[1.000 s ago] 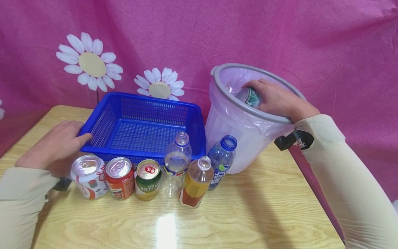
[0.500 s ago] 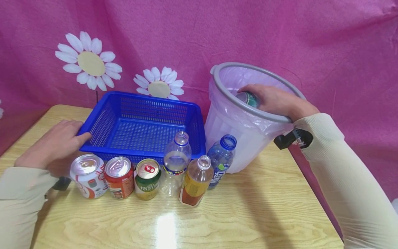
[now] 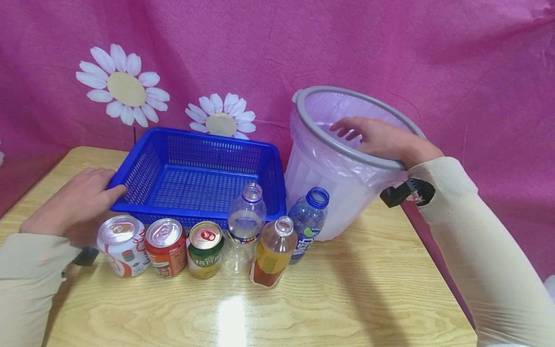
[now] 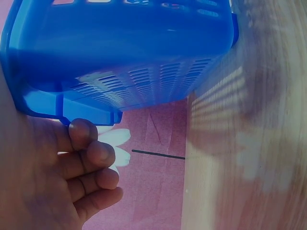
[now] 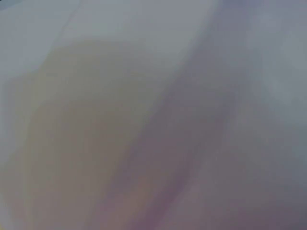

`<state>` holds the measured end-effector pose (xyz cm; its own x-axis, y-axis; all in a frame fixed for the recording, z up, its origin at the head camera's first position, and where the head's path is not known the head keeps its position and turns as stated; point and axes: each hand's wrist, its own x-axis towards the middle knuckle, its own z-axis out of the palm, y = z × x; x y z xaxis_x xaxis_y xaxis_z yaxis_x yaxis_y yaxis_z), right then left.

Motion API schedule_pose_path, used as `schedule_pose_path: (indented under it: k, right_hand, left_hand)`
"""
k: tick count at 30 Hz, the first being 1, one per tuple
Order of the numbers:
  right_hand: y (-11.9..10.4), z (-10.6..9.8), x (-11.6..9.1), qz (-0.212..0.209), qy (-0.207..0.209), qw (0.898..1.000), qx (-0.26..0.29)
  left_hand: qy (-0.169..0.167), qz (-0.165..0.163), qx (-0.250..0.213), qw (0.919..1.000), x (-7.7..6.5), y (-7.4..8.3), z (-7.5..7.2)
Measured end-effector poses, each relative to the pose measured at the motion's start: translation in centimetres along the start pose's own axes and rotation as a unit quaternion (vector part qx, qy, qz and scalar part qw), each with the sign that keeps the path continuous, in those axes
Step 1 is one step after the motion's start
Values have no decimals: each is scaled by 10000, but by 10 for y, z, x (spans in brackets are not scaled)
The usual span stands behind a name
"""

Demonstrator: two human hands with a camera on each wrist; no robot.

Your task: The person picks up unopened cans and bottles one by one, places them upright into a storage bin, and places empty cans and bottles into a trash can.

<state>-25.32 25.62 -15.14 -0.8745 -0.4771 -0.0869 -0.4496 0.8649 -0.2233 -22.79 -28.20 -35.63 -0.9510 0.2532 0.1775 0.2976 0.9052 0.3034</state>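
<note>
My left hand [image 3: 80, 195] holds the left rim of the blue plastic basket [image 3: 191, 210], thumb over the top edge. In the left wrist view, its curled fingers [image 4: 100, 153] lie under the basket's rim. Reaching over the grey rim of a lined trash bin [image 3: 321, 193], my right hand [image 3: 377, 137] hangs inside the mouth with loosely bent fingers and nothing in them. The purple-tinted bag [image 3: 331, 108] lines the bin and folds over its outside. The right wrist view is a pale blur close against the bin and bag.
In front of the basket stand a white can [image 3: 124, 246], a red cola can [image 3: 166, 248] and a green can [image 3: 205, 250]. To their right are a clear bottle [image 3: 245, 226], a bottle with a yellow label [image 3: 273, 253] and a blue bottle [image 3: 307, 224]. Pink cloth [image 3: 277, 48] hangs behind.
The green-labelled clear bottle has left my right hand and is out of sight in the bin; those fingers have loosened. My left hand and the basket stay put.
</note>
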Motion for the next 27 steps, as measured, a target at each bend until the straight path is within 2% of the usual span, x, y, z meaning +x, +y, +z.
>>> schedule_pose_path:
  k: [8, 18, 22, 27]
  right_hand:
    - [-2, -2, -3, 3, 251, 9993, -282]
    - [-8, -4, -7, 239, 1028, 9927, -588]
    - [-9, -4, -10, 326, 1266, 9897, -588]
    - [-9, -5, -10, 157, 1538, 9870, -438]
  left_hand:
    - [-76, -40, -18, 10000, 0, -1, -1]
    - [-135, -70, -48, 9999, -1, -1, -2]
    - [-149, -30, -39, 9999, 0, -1, -1]
    - [-49, 1, -19, 10000, -2, 0, -1]
